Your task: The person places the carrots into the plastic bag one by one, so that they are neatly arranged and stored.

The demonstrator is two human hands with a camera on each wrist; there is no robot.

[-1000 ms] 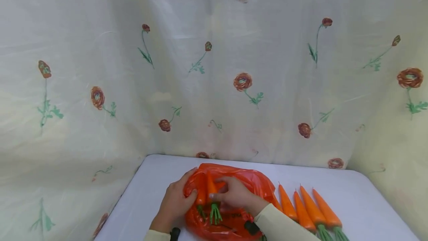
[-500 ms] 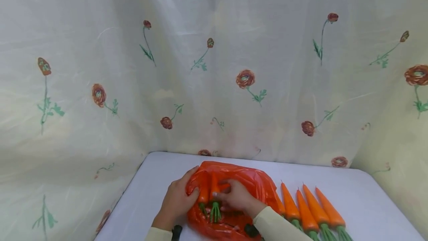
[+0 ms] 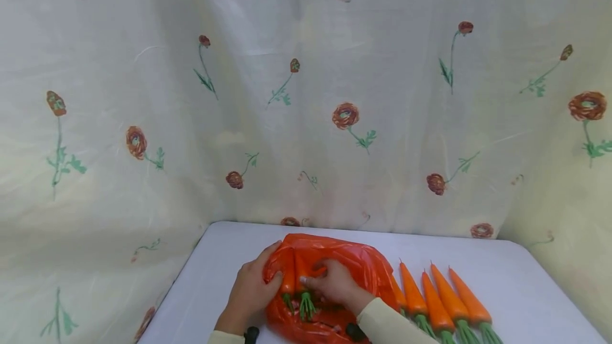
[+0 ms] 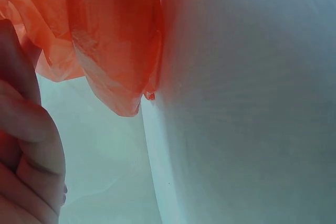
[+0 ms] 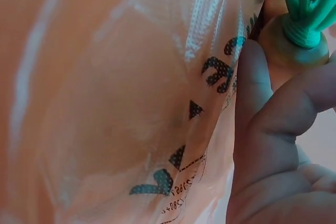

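Note:
A red plastic bag [image 3: 368,259] lies on the white table with its mouth towards me. Two orange carrots [image 3: 288,276] with green tops sit side by side in its left part, tops pointing at me. My left hand [image 3: 252,288] grips the bag's left side, its thumb over the left carrot and its fingers behind the plastic. With thumb and fingers my right hand [image 3: 337,283] holds the right-hand carrot [image 3: 302,272] near its green top. The right wrist view shows the thumb against that carrot's wide end [image 5: 294,45], beside the printed plastic. Carrot tips are hidden in the bag.
Several loose carrots [image 3: 447,296] lie in a row to the right of the bag, partly behind my right sleeve [image 3: 392,323]. The white table [image 3: 229,243] ends at a flower-printed curtain [image 3: 287,121] at the back and sides.
The right-hand carrot has gone a little deeper into the bag, its tip now under red plastic, with my right hand still on it. My left hand keeps its grip.

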